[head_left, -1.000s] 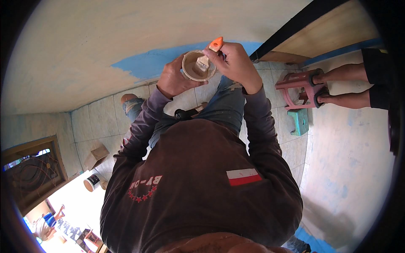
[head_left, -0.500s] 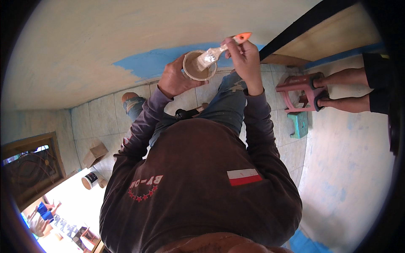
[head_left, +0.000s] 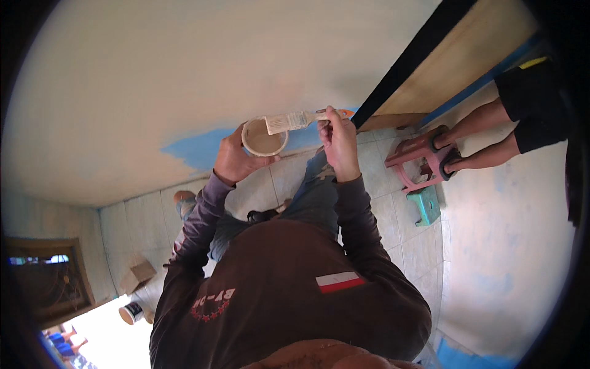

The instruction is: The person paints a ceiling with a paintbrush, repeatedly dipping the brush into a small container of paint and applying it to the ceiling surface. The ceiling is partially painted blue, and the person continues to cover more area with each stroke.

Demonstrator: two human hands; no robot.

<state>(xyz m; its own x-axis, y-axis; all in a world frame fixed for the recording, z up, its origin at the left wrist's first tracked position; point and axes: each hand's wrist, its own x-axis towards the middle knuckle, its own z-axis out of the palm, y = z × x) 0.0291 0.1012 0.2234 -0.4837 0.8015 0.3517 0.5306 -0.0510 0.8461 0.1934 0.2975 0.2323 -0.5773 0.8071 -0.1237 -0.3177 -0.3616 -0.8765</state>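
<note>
Your left hand [head_left: 235,158] grasps one pale tub [head_left: 283,147]; your right hand [head_left: 340,142] grips one brush [head_left: 297,120] by its handle, bristles over the tub's right rim. Farther off, one teal stool [head_left: 424,205] and one red stool [head_left: 410,156], bearing another person's two feet [head_left: 451,166], stand near the tiled floor's [head_left: 402,221] right edge.

A person [head_left: 533,106] stands on a reddish stool [head_left: 410,149] — a green stool [head_left: 425,205] just beside it.
</note>
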